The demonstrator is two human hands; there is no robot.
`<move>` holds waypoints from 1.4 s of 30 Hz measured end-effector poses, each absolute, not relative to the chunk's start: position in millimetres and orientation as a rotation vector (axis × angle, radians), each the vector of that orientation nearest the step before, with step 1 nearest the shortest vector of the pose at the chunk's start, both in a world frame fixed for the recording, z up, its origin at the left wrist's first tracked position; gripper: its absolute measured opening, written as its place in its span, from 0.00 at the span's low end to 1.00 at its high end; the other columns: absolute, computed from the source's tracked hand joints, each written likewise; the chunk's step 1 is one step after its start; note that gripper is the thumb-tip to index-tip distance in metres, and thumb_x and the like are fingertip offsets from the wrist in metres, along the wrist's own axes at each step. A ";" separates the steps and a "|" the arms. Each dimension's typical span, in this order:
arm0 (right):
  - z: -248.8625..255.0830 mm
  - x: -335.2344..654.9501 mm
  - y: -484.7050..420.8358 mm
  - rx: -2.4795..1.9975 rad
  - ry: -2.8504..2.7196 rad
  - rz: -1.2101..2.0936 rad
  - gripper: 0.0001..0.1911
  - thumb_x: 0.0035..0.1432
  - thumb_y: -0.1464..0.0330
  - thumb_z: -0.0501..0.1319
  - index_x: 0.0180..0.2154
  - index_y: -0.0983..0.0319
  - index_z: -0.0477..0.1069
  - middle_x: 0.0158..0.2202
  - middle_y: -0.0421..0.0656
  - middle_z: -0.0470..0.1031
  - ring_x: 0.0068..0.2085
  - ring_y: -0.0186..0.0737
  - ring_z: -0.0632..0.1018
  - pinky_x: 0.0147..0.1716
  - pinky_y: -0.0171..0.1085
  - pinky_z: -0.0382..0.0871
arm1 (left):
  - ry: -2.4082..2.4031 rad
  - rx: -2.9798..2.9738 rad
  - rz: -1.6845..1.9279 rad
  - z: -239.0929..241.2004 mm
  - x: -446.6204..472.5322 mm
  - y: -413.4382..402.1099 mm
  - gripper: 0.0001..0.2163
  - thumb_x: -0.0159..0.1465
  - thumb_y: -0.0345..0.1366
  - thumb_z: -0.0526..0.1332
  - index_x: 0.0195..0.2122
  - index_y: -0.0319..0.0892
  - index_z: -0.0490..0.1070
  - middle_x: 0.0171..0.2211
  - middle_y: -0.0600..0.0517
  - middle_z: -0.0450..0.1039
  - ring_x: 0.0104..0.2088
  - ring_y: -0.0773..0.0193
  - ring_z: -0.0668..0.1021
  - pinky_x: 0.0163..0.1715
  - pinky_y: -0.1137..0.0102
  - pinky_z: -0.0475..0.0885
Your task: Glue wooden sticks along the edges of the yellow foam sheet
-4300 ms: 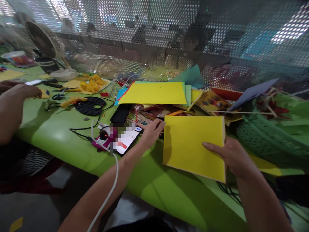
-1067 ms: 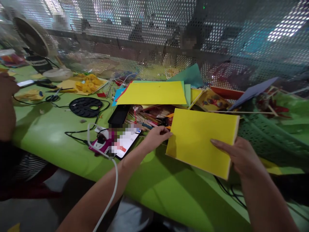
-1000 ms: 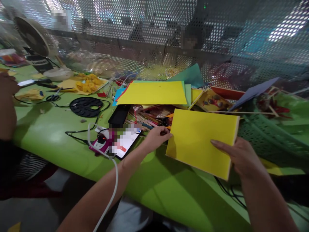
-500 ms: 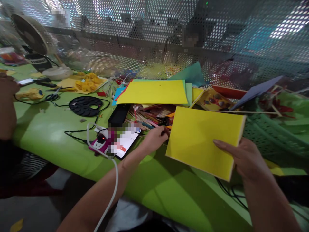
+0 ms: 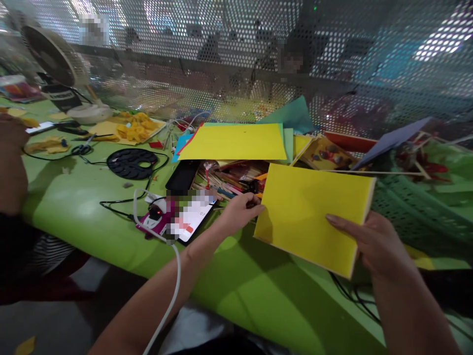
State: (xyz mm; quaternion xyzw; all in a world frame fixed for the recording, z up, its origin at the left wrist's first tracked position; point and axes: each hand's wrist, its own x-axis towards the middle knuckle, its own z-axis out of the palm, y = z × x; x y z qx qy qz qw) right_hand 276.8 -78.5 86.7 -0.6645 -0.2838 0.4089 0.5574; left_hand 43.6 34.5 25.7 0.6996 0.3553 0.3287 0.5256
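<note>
A yellow board (image 5: 303, 217) with pale edges is held tilted over the front of the green table (image 5: 240, 276). My right hand (image 5: 369, 241) grips its right side, thumb across the face and the other fingers hidden behind. At the left edge, my left hand (image 5: 242, 211) pinches the board, its thumb tip lapping onto the yellow face; the fingertips are partly hidden. A phone (image 5: 194, 219) with a lit screen lies just left of my left wrist. Behind the board, sticks and pencils (image 5: 229, 185) lie in a heap under yellow sheets (image 5: 236, 143).
A magenta power strip (image 5: 158, 219) with a white cable (image 5: 177, 276) sits by my left forearm. A green basket (image 5: 417, 212) stands at right. Scissors (image 5: 83, 148), a black palette (image 5: 131, 162) and a fan (image 5: 55, 56) are at left, near another person's arm (image 5: 13, 167).
My left thumb has extended to the right onto the board's left edge. The board and my right hand have hardly moved.
</note>
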 end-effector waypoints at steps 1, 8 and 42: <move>86.4 276.7 -78.4 -1.568 -0.671 0.967 0.16 0.40 0.67 0.74 0.35 0.59 0.80 0.41 0.45 0.84 0.38 0.54 0.84 0.36 0.42 0.80 | 0.853 1.703 0.787 25.7 43.5 33.9 0.09 0.61 0.39 0.58 0.27 0.42 0.63 0.25 0.57 0.62 0.27 0.69 0.64 0.28 0.72 0.57; 90.2 269.1 -78.3 -1.572 -0.660 0.951 0.17 0.37 0.67 0.75 0.34 0.58 0.81 0.39 0.44 0.84 0.38 0.54 0.84 0.38 0.43 0.80 | 0.924 1.915 0.782 26.3 41.5 32.1 0.08 0.62 0.34 0.53 0.26 0.43 0.58 0.24 0.57 0.58 0.26 0.68 0.62 0.25 0.71 0.51; 78.3 286.4 -75.8 -1.535 -0.677 0.966 0.22 0.33 0.66 0.78 0.36 0.60 0.81 0.39 0.45 0.84 0.35 0.48 0.84 0.32 0.39 0.81 | 0.925 1.854 0.792 29.4 39.9 34.2 0.09 0.64 0.36 0.53 0.26 0.42 0.62 0.24 0.57 0.60 0.26 0.68 0.63 0.25 0.72 0.54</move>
